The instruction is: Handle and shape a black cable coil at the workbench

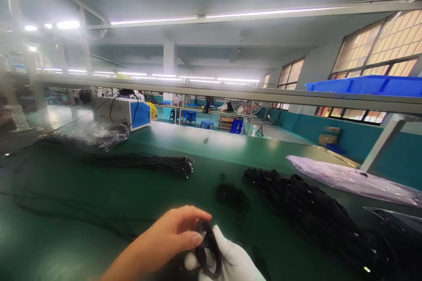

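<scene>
Left hand [174,232]: bare, thumb and fingers closed on the coil [216,248].
Right hand [235,257]: gloved, curled round its other side.
Coil: over the worktop [184,193]; I'd guess light, springy, best pinched across its band.

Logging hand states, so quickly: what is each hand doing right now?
Left hand: bare, closed on a coiled black cable, thumb and fingers at its near side.
Right hand: white-gloved, holding the same coil.

held cable [215,246]: plastic, smooth (soft sheen) | glove [239,261]: matt cloth | bench top [115,191]: glossy
</scene>
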The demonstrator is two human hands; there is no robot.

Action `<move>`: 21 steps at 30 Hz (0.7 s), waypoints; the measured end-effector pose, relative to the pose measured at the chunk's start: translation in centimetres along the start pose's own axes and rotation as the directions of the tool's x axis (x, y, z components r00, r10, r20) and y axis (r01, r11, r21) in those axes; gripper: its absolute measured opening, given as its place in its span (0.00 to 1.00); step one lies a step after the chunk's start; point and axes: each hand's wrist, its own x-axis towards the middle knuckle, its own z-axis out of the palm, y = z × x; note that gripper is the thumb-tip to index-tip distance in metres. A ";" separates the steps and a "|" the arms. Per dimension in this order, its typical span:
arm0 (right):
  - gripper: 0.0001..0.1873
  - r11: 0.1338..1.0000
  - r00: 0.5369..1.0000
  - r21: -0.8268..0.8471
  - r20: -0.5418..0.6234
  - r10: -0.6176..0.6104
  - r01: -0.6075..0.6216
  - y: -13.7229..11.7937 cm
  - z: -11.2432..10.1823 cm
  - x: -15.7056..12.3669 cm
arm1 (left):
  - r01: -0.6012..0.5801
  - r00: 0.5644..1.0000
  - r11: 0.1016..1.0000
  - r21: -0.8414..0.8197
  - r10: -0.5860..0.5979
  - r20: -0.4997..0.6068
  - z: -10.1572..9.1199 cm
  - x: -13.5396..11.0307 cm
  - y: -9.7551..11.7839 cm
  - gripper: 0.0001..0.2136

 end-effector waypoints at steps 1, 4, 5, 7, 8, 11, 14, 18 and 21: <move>0.31 0.999 0.999 -0.025 -0.013 0.040 -0.040 0.0 0.0 0.0 | 0.014 1.000 1.000 -0.025 -0.014 0.012 -0.1 0.1 -0.1 0.19; 0.26 0.968 0.987 -0.246 -0.159 -0.001 -0.038 -0.6 0.8 -0.3 | 0.058 0.993 0.992 0.111 -0.046 -0.108 0.3 0.6 -0.2 0.15; 0.25 0.937 0.979 -0.349 -0.202 -0.044 -0.030 -0.9 1.3 -0.4 | 0.073 0.986 0.982 0.176 -0.044 -0.163 0.6 0.7 -0.2 0.14; 0.29 0.880 0.969 -0.474 -0.228 -0.100 -0.021 -1.3 1.9 -0.6 | 0.095 0.966 0.970 0.223 -0.036 -0.256 1.2 0.8 -0.2 0.14; 0.30 0.880 0.971 -0.475 -0.215 -0.100 -0.015 -1.4 2.0 -0.7 | 0.101 0.956 0.973 0.208 -0.037 -0.291 1.5 0.8 -0.3 0.13; 0.31 0.926 0.983 -0.374 -0.152 -0.106 0.042 -1.4 1.8 -0.8 | 0.135 0.952 0.989 0.063 -0.111 -0.286 2.2 0.6 -1.2 0.10; 0.28 0.917 0.990 -0.397 -0.103 -0.092 0.044 -1.2 1.5 -0.8 | 0.138 0.974 0.984 -0.116 -0.156 -0.164 3.0 0.5 -3.0 0.09; 0.26 0.945 0.999 -0.324 0.014 -0.037 0.040 -1.1 1.8 -1.0 | 0.061 0.982 0.959 -0.275 -0.108 -0.158 3.9 0.4 -4.7 0.12; 0.23 0.968 0.998 -0.251 0.055 -0.013 0.027 -1.2 2.1 -1.0 | 0.050 0.979 0.935 -0.352 -0.115 -0.165 4.1 0.2 -4.8 0.15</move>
